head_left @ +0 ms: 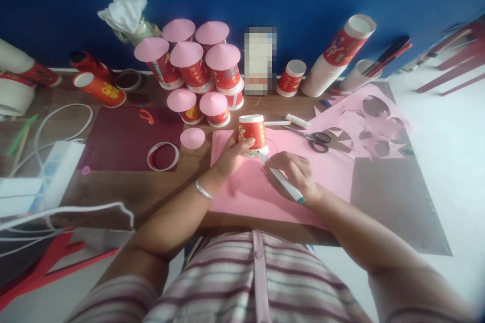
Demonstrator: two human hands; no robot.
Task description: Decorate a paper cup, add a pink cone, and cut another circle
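Observation:
My left hand point(232, 157) is wrapped round a red paper cup point(253, 132) with gold print, its thumb across the front. The cup stands upside down over a pink paper sheet point(242, 194), and coloured marks run along its wide white rim. In my right hand point(297, 169) is a white marker pen point(285, 185) with a green end, its tip against or very close to that rim. Black-handled scissors point(318, 141) lie to the right of the cup. Behind it are a white pen point(277, 123) and a white cap-like piece point(298, 121).
Several red cups with pink cone tops point(189, 55) stand back left. A single red cup point(291, 78) and a leaning cup stack point(335, 55) are back right, near cut pink scraps point(364, 121). At left lie a cup ring point(162, 156), a power strip point(62, 166) and cables.

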